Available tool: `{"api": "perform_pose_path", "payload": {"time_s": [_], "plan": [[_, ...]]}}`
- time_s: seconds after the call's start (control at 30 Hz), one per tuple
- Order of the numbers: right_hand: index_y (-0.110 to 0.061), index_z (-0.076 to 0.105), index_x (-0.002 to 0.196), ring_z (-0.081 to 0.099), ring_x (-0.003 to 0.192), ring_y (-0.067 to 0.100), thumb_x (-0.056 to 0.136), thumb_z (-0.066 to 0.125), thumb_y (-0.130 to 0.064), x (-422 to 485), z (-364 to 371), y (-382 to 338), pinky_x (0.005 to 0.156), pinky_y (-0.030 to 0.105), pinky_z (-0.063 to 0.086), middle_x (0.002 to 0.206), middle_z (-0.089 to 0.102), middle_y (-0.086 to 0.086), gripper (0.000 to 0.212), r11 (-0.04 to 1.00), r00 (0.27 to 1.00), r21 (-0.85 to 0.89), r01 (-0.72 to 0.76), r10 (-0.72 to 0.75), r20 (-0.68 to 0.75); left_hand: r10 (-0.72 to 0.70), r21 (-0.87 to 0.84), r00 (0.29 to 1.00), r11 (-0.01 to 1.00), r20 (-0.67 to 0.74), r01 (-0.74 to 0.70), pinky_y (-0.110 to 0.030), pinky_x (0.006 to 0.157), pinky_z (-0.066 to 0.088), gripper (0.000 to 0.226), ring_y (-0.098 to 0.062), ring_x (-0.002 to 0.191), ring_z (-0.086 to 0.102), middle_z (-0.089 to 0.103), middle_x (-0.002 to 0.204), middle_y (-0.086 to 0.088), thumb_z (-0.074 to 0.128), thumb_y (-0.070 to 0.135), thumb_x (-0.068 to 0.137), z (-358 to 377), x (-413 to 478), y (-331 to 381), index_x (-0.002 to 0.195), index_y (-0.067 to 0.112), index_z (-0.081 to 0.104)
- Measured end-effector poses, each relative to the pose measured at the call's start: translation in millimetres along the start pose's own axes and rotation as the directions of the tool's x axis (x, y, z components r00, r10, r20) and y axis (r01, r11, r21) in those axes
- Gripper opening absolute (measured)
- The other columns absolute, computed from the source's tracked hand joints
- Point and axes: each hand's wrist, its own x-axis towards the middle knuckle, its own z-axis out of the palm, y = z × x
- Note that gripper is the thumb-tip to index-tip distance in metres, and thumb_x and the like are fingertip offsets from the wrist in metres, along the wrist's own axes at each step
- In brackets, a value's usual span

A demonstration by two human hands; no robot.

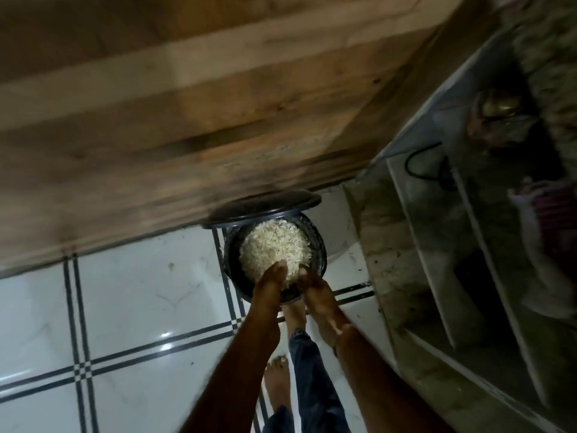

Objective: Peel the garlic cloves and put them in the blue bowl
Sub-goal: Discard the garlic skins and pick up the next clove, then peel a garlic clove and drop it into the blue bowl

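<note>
A round black container point(231, 260) stands on the tiled floor, heaped with pale, flaky garlic skins point(274, 245). Its black lid point(265, 206) is tipped up behind it against the wooden front. Both my arms reach down to the container's near edge. My left hand point(270, 287) lies with fingers stretched out, the tips touching the pale heap. My right hand point(317, 293) is beside it over the rim, its fingertips dipping into the heap. No blue bowl and no whole cloves are in view. The picture is dim and blurred.
A wooden cabinet front point(187, 120) fills the upper view right behind the container. A grey stone shelf unit point(437, 245) with a black cable stands to the right. My bare feet point(276, 379) stand on white floor tiles with black lines point(125, 307).
</note>
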Motion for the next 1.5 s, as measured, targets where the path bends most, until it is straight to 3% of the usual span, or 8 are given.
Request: {"api": "perform_pose_path", "payload": {"time_s": [0.13,0.27,0.53,0.63,0.87,1.1,1.33,1.5], "plan": [[-0.03,0.073,0.102,0.073,0.091,0.001,0.11,0.051,-0.021,-122.8,-25.6,-37.1,0.076,0.017,0.057,0.089,0.078,-0.016,0.024,0.984,0.982,0.036,0.177,-0.174,-0.07,0.25,0.319,0.967,0.914,0.05,-0.252,-0.017,0.063,0.051,0.038,-0.008,0.097,0.061,0.06,0.138,-0.001,0.059,0.028,0.105,11.9,-91.4,-1.6,0.142,0.02,0.057],[-0.034,0.072,0.112,0.07,0.103,0.001,0.109,0.053,-0.023,-237.3,-75.0,-32.8,0.09,0.018,0.054,0.108,0.076,-0.013,0.022,0.896,0.887,-0.107,0.43,-0.442,-0.135,0.504,0.571,0.817,0.597,0.28,-0.564,-0.033,0.106,0.049,0.035,-0.014,0.122,0.059,0.064,0.134,0.002,0.064,0.028,0.102,21.4,-180.9,-17.5,0.136,0.021,0.064],[-0.037,0.067,0.123,0.063,0.114,-0.005,0.107,0.055,-0.042,-421.8,-212.2,5.0,0.1,0.022,0.052,0.121,0.068,-0.02,0.021,0.732,0.577,-0.311,0.606,-0.674,-0.461,0.52,0.478,0.474,0.137,0.71,-0.867,-0.028,0.108,0.046,0.042,-0.009,0.127,0.056,0.063,0.134,0.013,0.059,0.051,0.094,80.6,-354.6,-103.6,0.134,0.036,0.062],[-0.026,0.071,0.127,0.063,0.117,0.003,0.107,0.051,-0.045,-469.4,-269.5,36.9,0.102,0.03,0.052,0.126,0.07,-0.011,0.034,0.726,0.479,-0.351,0.592,-0.667,-0.571,0.471,0.4,0.35,-0.006,0.81,-0.917,-0.003,0.096,0.036,0.034,-0.009,0.123,0.057,0.063,0.133,0.008,0.067,0.032,0.099,118.1,-398.1,-148.6,0.133,0.029,0.064],[-0.022,0.071,0.129,0.066,0.115,0.008,0.107,0.056,-0.033,-523.8,-394.8,111.6,0.1,0.039,0.055,0.127,0.07,-0.009,0.029,0.789,0.394,-0.353,0.503,-0.572,-0.719,0.31,0.29,0.243,-0.116,0.919,-0.95,-0.034,0.105,0.049,0.035,-0.015,0.124,0.059,0.062,0.132,0.008,0.071,0.02,0.096,205.7,-450.4,-262.1,0.13,0.027,0.066],[-0.02,0.063,0.138,0.067,0.113,0.025,0.097,0.063,-0.024,-531.8,-502.4,169.5,0.093,0.047,0.058,0.131,0.063,0.001,0.041,0.857,0.351,-0.409,0.314,-0.505,-0.789,0.23,0.281,0.23,-0.226,0.946,-0.933,-0.024,0.082,0.051,0.03,-0.015,0.099,0.066,0.066,0.113,0.003,0.076,0.015,0.089,295.9,-462.4,-341.4,0.118,0.018,0.071],[-0.017,0.045,0.152,0.04,0.138,0.036,0.078,0.084,-0.052,-518.6,-550.7,157.2,0.105,0.048,0.041,0.155,0.042,0.009,0.091,0.855,0.51,-0.514,-0.075,-0.41,-0.756,0.192,0.263,0.196,-0.439,0.962,-0.859,-0.038,0.075,0.05,0.018,-0.022,0.099,0.057,0.059,0.099,0.004,0.076,0.018,0.086,335.3,-439.1,-368.1,0.099,0.026,0.066],[-0.021,0.036,0.157,0.026,0.146,0.031,0.081,0.08,-0.054,-513.5,-546.0,147.1,0.109,0.046,0.03,0.166,0.026,0.004,0.093,0.843,0.503,-0.514,-0.162,-0.377,-0.777,0.125,0.176,0.127,-0.569,0.984,-0.803,-0.037,0.068,0.043,0.017,-0.024,0.095,0.055,0.06,0.096,0.0,0.067,0.006,0.088,338.6,-433.9,-370.5,0.095,0.022,0.065]]}}
